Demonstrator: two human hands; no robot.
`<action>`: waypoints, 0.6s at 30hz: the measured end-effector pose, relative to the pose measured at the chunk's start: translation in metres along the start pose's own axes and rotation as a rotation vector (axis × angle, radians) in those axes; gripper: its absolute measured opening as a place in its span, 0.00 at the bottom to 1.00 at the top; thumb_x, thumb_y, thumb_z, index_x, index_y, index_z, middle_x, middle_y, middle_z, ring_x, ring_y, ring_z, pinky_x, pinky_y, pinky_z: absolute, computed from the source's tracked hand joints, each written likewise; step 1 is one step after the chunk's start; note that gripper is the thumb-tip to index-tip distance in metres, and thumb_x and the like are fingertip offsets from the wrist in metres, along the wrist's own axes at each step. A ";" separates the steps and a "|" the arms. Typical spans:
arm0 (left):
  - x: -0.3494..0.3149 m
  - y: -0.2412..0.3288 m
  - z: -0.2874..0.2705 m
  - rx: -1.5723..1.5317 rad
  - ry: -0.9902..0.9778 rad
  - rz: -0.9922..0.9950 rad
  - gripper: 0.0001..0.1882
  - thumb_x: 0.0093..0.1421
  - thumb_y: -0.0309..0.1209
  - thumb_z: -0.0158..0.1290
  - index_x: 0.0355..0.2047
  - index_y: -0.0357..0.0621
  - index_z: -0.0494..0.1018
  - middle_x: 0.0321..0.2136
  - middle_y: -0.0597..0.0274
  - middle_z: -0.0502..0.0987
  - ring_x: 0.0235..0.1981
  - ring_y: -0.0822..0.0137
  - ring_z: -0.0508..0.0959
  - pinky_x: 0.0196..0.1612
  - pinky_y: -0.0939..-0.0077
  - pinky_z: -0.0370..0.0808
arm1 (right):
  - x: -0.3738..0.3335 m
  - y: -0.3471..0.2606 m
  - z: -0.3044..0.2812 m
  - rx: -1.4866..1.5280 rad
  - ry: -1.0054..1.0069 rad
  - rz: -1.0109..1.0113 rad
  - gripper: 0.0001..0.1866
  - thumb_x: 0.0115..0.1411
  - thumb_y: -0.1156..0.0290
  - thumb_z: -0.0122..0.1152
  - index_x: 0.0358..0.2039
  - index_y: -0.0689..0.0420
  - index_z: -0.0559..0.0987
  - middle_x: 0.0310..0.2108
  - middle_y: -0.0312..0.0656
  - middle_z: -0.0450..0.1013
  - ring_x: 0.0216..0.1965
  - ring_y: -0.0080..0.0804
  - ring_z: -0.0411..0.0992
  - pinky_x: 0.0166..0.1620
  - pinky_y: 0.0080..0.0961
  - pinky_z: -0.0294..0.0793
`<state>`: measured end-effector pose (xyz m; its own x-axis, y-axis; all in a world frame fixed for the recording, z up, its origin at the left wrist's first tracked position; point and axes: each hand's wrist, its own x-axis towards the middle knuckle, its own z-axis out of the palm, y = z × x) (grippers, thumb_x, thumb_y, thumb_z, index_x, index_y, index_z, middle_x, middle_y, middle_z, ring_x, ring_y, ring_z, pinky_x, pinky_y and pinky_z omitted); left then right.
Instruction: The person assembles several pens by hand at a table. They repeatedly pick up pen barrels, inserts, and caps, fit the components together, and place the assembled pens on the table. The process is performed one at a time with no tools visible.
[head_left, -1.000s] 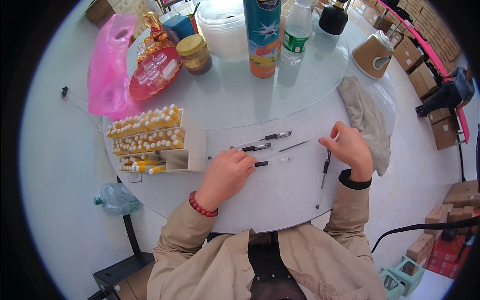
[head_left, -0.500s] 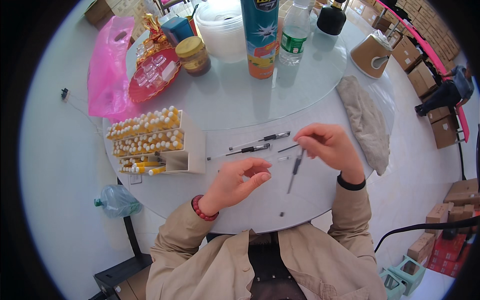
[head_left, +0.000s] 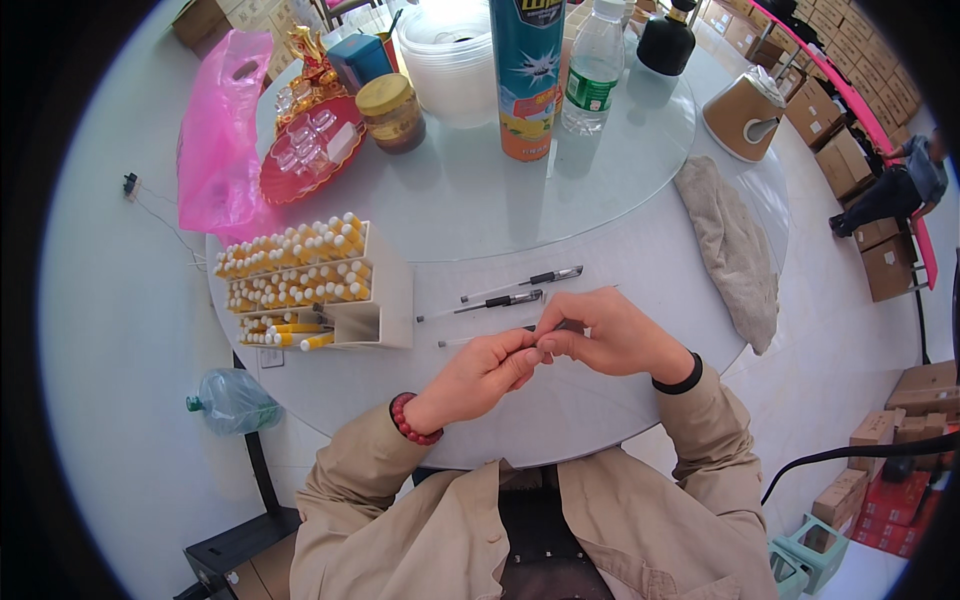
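My left hand [head_left: 480, 372] and my right hand [head_left: 605, 335] meet over the near part of the white table [head_left: 400, 400], thumbs and fingertips pinched together. Between them is a dark, slim pen part [head_left: 570, 325], mostly hidden by the fingers. Just beyond the hands lie two pens with black grips, one pen [head_left: 553, 276] farther off and another pen [head_left: 500, 300] nearer. A third pen [head_left: 457, 343] pokes out behind my left hand, its clear barrel showing and the rest partly covered.
At the left stands a white rack [head_left: 392, 300] full of yellow, white-capped sticks. Behind sit a red tray [head_left: 345, 150], a brown jar [head_left: 390, 115], a spray can [head_left: 527, 100] and a water bottle [head_left: 592, 80]. A grey cloth [head_left: 730, 250] lies at the right edge.
My right hand has come left and nearer with the pen it held, to meet my left hand. The left hand has moved slightly right, and its fingers have closed.
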<state>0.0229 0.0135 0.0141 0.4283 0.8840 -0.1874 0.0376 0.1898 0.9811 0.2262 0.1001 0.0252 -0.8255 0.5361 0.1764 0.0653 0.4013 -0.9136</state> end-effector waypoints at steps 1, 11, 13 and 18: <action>0.000 0.001 0.000 -0.032 -0.014 -0.018 0.14 0.71 0.35 0.44 0.43 0.37 0.74 0.19 0.75 0.63 0.19 0.82 0.60 0.23 0.84 0.60 | 0.000 0.002 0.000 -0.007 -0.007 -0.017 0.05 0.61 0.74 0.62 0.31 0.60 0.74 0.21 0.37 0.76 0.20 0.29 0.72 0.25 0.23 0.69; -0.003 0.002 -0.010 -0.377 -0.127 -0.279 0.18 0.73 0.37 0.41 0.46 0.33 0.73 0.19 0.76 0.62 0.17 0.82 0.55 0.19 0.85 0.53 | -0.022 -0.003 -0.052 0.312 0.429 -0.140 0.01 0.63 0.77 0.58 0.36 0.61 0.76 0.30 0.33 0.74 0.30 0.18 0.71 0.33 0.16 0.70; 0.002 -0.001 -0.009 -0.427 -0.085 -0.254 0.18 0.73 0.36 0.41 0.48 0.33 0.72 0.20 0.75 0.64 0.17 0.82 0.57 0.20 0.85 0.54 | -0.027 -0.001 -0.055 0.241 0.270 0.073 0.03 0.63 0.77 0.59 0.37 0.61 0.77 0.30 0.33 0.74 0.29 0.17 0.70 0.32 0.17 0.70; 0.006 -0.002 -0.013 -0.471 -0.025 -0.260 0.19 0.72 0.35 0.41 0.54 0.34 0.70 0.24 0.71 0.70 0.21 0.80 0.63 0.22 0.86 0.57 | -0.025 0.008 -0.057 -0.146 -0.085 0.131 0.04 0.57 0.75 0.65 0.33 0.59 0.79 0.30 0.39 0.75 0.27 0.25 0.71 0.33 0.20 0.72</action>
<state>0.0136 0.0245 0.0106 0.4804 0.7729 -0.4145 -0.2615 0.5774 0.7735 0.2787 0.1321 0.0346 -0.8487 0.5284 0.0223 0.2507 0.4390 -0.8628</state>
